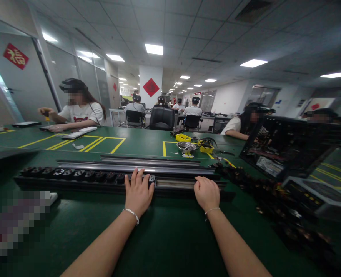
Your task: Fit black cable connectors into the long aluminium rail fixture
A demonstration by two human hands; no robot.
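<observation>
A long black power strip housing (pixel 176 184) lies crosswise on the green table before me. A row of black socket modules (pixel 78 175) fills its left and middle part; the right part shows a bare metallic channel. My left hand (pixel 138 192) lies over the right end of the socket row, fingers spread, touching the modules. A lighter-faced socket (pixel 152 178) shows beside its index finger. My right hand (pixel 207 193) is closed over the housing near its right end, fingers curled and their tips hidden. Behind the housing lie long dark rails (pixel 153 161), parallel to it.
Loose black socket modules (pixel 245 179) are piled on the right. Beyond them stand an open computer case (pixel 291 144) and a grey power supply unit (pixel 320 196). A metal bowl (pixel 187 146) and a yellow tray (pixel 183 137) sit farther back. Co-workers sit across the table.
</observation>
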